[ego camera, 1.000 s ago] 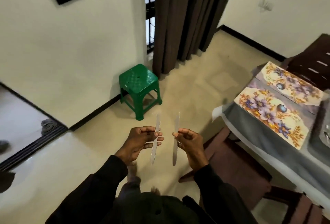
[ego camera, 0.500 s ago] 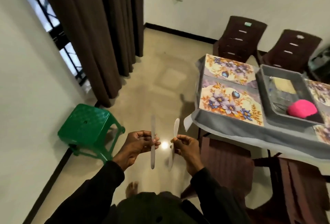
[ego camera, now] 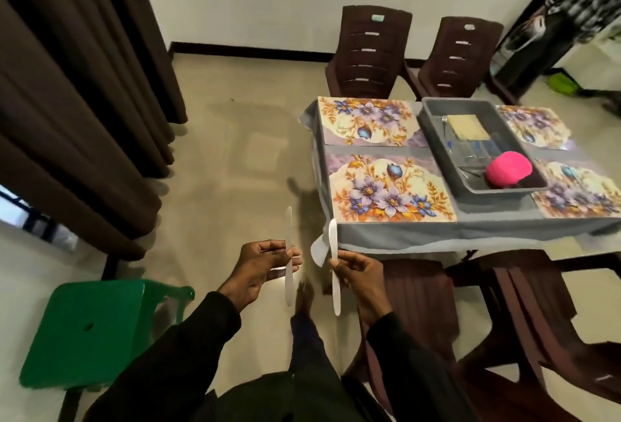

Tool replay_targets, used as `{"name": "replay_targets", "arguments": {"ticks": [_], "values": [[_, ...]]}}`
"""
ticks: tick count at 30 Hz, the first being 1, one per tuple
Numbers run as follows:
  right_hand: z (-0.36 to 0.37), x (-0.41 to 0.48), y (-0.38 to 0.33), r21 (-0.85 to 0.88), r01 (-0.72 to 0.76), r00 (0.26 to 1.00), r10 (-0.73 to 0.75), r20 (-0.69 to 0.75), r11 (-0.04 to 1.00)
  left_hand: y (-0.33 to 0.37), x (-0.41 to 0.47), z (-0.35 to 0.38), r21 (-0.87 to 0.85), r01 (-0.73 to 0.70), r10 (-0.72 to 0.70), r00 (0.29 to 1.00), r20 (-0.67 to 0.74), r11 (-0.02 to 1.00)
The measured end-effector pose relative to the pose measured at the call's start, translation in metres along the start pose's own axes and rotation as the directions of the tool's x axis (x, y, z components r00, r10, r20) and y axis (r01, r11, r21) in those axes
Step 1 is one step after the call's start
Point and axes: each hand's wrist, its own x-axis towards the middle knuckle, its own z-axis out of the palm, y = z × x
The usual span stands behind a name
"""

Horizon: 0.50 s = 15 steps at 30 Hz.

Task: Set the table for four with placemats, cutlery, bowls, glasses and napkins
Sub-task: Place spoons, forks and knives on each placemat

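The left hand (ego camera: pixel 265 263) pinched the left cutlery piece (ego camera: pixel 288 223), a flat white strip, between thumb and fingers and held it upright over the floor. The right hand (ego camera: pixel 358 273) pinched the right cutlery piece (ego camera: pixel 332 236), white with a rounded top end. This one was also upright, just off the near left corner of the table (ego camera: pixel 403 235). The 2 pieces stood side by side and apart, neither touching the table.

On the grey cloth lay 4 floral placemats (ego camera: pixel 389 189), 2 at the left end and 2 at the right end. Between them sat a grey tray (ego camera: pixel 437 142) holding a pink object (ego camera: pixel 509 169) and a tan pad (ego camera: pixel 468 125). 2 brown chairs (ego camera: pixel 369 48) stood at the far edge and 2 more at the near edge. A green stool (ego camera: pixel 94 324) stood on the floor to the left.
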Motion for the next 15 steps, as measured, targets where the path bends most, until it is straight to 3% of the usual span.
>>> {"name": "replay_targets", "arguments": {"ticks": [9, 15], "values": [[-0.046, 0.163, -0.041, 0.132, -0.071, 0.986, 0.089, -0.141, 0.989, 0.068, 0.139, 0.070, 0.069, 0.075, -0.075, 0.997, 0.002, 0.995], [-0.107, 0.268, -0.056, 0.052, -0.113, 0.964, 0.122, -0.238, 0.992, 0.098, 0.215, 0.127, 0.125, 0.099, -0.099, 0.995, -0.005, 0.987]]}}
